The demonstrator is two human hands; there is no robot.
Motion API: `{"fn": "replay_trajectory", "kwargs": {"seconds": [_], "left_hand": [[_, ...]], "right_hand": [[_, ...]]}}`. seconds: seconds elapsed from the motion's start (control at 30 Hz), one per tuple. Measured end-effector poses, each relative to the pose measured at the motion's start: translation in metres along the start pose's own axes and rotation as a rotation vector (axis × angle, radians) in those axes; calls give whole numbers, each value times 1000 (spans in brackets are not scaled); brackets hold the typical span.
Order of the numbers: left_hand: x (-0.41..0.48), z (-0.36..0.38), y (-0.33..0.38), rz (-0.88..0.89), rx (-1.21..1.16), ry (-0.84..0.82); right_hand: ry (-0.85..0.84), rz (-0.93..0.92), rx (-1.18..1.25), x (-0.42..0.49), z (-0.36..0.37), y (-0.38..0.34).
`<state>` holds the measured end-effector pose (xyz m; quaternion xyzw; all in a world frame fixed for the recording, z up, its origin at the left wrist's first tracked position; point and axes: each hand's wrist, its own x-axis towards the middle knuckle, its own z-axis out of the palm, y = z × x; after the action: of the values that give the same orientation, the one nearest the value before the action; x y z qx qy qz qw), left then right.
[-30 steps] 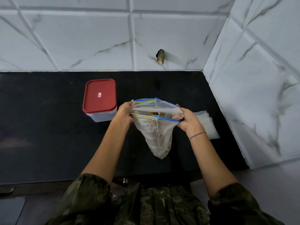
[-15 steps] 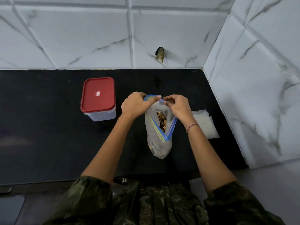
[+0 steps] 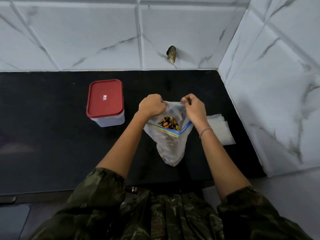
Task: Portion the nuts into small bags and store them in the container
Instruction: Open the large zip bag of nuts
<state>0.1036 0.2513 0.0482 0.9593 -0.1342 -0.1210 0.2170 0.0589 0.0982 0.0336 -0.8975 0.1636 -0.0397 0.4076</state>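
A clear zip bag point(image 3: 170, 149) holding nuts point(image 3: 168, 123) is found over the middle of a black counter point(image 3: 52, 135), toward its near edge. Just to its right, a flat stack of small empty bags point(image 3: 220, 130) is laid on the counter, partly covered by the right forearm. Well to the left, a clear container point(image 3: 110, 121) is set upright with its red lid point(image 3: 104, 98) fitted. Nothing is seen between the bag and either of them. Behind and to the right, the counter is bounded by a marbled tiled wall point(image 3: 86, 40), on which a small dark object point(image 3: 171, 51) is fixed; its nature cannot be told.

The bag is hung below the grip. The far lip of its mouth is pinched by the left hand point(image 3: 151, 105) and the right hand point(image 3: 194, 108), fingers curled, one at each end. The near lip, edged by a blue zip strip point(image 3: 181, 131), is left unheld and sags open toward the person.

The long axis is kept roughly upright: mouth up, the tapered bottom down. Whether the bottom is rested on the counter cannot be told.
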Motion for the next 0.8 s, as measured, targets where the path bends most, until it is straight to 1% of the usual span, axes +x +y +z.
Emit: {"fn": "replay_trajectory", "kwargs": {"seconds": [0.07,0.13,0.17,0.2,0.3,0.33,0.4,0.43,0.47,0.53,0.57,0.6,0.63,0.67,0.7,0.73,0.8], "left_hand": [[4,2,-5,-31,-56,28],[7,2,-9,-78,-139,41],[8,2,-10,-114,-192,35],[8,1,-11,-161,-271,27],[8,4,-15,-336,-675,-27],[5,4,-15,-400,-782,-38],[0,5,-14,-488,-898,-22],[-2,7,-14,-502,-920,-10],[-8,7,-15,-497,-871,1],[-30,6,-14,-450,-531,53],[-46,5,-12,-429,-391,120],[-62,6,-12,-407,-347,184],[-78,7,-12,-380,-396,228],[-92,10,-14,-366,-499,237],[-104,12,-18,-377,-618,208],[-112,15,-21,-419,-740,139],[-124,21,-25,-526,-951,-53]], "right_hand": [[82,-75,-175,-11,4,-5],[139,-126,-278,-28,6,-8],[100,-118,-261,-36,5,-8],[19,-73,-191,-43,4,-6],[-282,235,124,-61,-5,-1],[-342,321,171,-65,-6,1],[-412,403,197,-74,-7,4],[-438,415,206,-79,-7,5],[-453,414,217,-82,-6,6],[-450,408,256,-88,-5,7],[-429,410,280,-89,-4,6],[-404,414,321,-91,-4,6],[-383,422,383,-92,-5,6],[-381,435,466,-94,-6,5],[-398,457,551,-97,-7,4],[-423,484,632,-100,-8,3],[-464,535,776,-108,-7,5]]}}
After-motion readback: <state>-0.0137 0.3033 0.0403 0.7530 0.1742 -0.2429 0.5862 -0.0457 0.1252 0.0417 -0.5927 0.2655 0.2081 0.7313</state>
